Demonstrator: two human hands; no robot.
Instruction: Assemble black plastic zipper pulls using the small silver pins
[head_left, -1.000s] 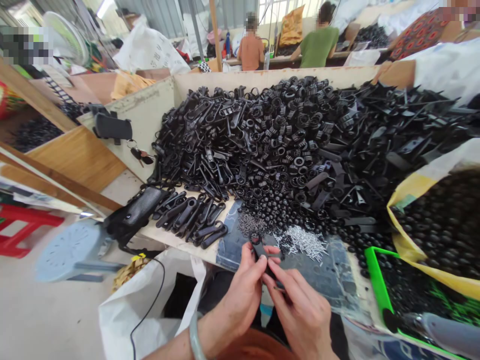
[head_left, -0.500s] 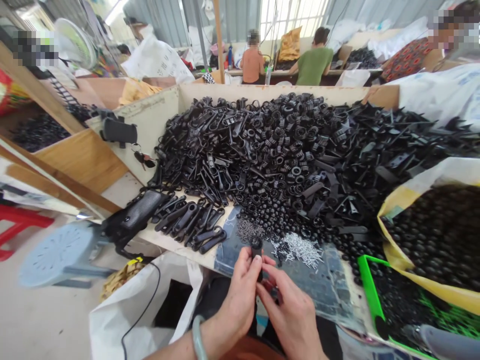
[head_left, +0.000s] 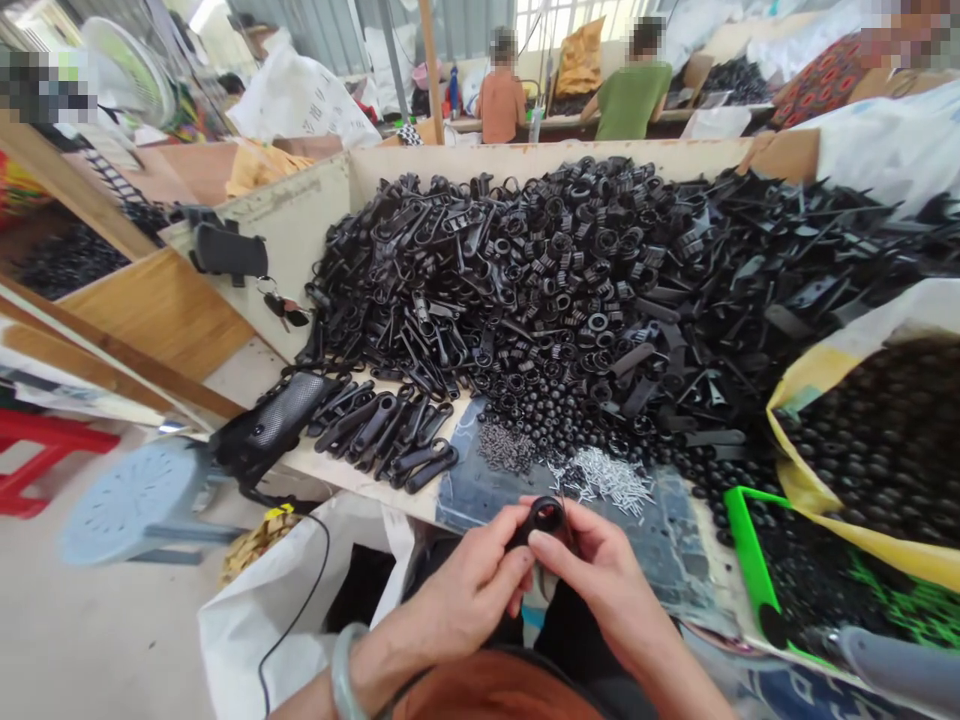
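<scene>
Both my hands meet at the near table edge and pinch one small black plastic part (head_left: 543, 518) with a round ring end. My left hand (head_left: 465, 590), with a pale bangle on its wrist, grips the part from the left with thumb and fingers. My right hand (head_left: 600, 575) holds it from the right, fingers closed. Just beyond lie a small heap of silver pins (head_left: 607, 475) and a patch of tiny dark springs (head_left: 506, 448). A row of finished black levers (head_left: 390, 432) lies to the left.
A huge pile of black plastic parts (head_left: 585, 280) fills the wooden-walled table. A yellow bag of black round pieces (head_left: 877, 440) and a green tray (head_left: 746, 560) sit right. A black pouch (head_left: 274, 425), blue stool (head_left: 135, 500) and white sack (head_left: 300, 610) are left. Other people sit at far benches.
The part has been turned so its ring end faces up between my fingers. Both hands drew back slightly toward me, and my head tilted down a little.
</scene>
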